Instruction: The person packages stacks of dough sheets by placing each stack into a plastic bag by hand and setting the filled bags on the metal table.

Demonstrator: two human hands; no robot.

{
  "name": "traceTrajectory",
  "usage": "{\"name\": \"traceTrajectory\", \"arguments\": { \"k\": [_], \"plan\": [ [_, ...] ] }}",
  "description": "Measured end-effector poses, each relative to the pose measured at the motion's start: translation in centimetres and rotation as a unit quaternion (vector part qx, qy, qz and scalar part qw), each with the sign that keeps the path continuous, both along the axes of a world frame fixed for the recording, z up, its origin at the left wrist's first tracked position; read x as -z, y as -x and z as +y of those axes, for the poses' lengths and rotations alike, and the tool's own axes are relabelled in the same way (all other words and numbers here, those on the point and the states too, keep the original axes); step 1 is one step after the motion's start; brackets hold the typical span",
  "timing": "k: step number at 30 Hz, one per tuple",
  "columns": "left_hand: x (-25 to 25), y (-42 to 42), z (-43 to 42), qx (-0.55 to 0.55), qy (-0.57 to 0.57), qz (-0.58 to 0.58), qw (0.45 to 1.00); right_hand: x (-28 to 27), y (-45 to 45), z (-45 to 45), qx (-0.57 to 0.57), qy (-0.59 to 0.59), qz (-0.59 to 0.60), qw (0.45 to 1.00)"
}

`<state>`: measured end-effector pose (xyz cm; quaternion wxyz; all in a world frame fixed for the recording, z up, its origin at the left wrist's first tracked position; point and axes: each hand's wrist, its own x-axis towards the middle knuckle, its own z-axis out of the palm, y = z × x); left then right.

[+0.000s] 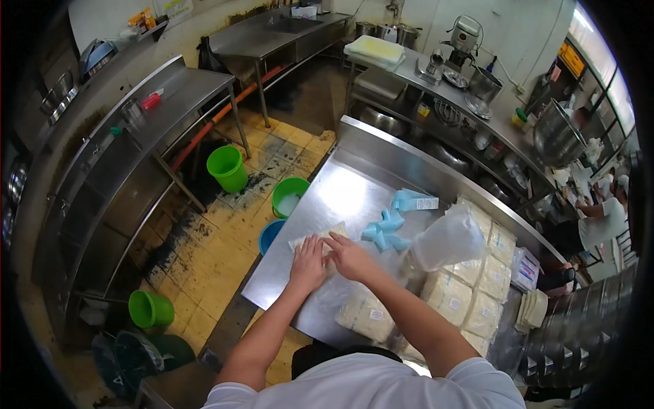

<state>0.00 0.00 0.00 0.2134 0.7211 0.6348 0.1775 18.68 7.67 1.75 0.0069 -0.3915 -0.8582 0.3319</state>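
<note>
The plastic bag (338, 230) with pale stuff inside lies on the shiny steel table (327, 198), near the table's left side. The left hand (310, 262) is on top of it, with its fingers out straight and not gripping. The right hand (346, 255) is just beside it, also on the bag, with its fingers a bit bent; I cannot tell if they pinch anything. A folded light blue strip (386, 230) is near the right hand. Farther right, packed bags with white labels (449, 298) sit in rows, and clear plastic (449, 238) lies over some. A green bucket (227, 169) stands on the yellow floor (211, 252).
</note>
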Motion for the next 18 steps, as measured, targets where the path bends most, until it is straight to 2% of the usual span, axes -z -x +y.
{"name": "traceTrajectory", "arguments": {
  "k": [2,5,8,11,14,15,17,18],
  "plan": [
    [0.7,0.1,-0.6,-0.028,-0.027,0.107,0.994,1.5,1.4,-0.1,0.017,-0.123,-0.119,0.985],
    [-2.8,0.7,-1.9,-0.044,0.015,0.093,0.995,0.4,0.0,-0.6,0.012,-0.194,-0.120,0.974],
    [-4.6,1.5,-4.3,-0.034,0.051,0.095,0.994,-0.6,-3.1,-2.4,0.034,-0.176,-0.140,0.974],
    [-2.9,1.3,-7.5,-0.075,0.010,0.093,0.993,-0.1,-5.7,-4.6,0.091,-0.190,-0.144,0.967],
    [-4.1,-0.4,-8.3,-0.216,0.144,-0.053,0.964,-0.3,-7.1,-4.5,0.219,-0.075,-0.063,0.971],
    [-4.5,-0.6,-8.0,-0.214,0.254,-0.108,0.937,-1.2,-6.9,-4.3,0.243,-0.014,-0.079,0.967],
    [-5.2,-1.1,-7.2,-0.205,0.460,-0.212,0.838,-3.6,-6.3,-4.1,0.285,0.106,-0.111,0.946],
    [-2.6,-1.6,-8.1,-0.212,0.440,-0.298,0.820,-3.6,-6.4,-3.9,0.277,0.177,-0.110,0.938]
  ]
}}
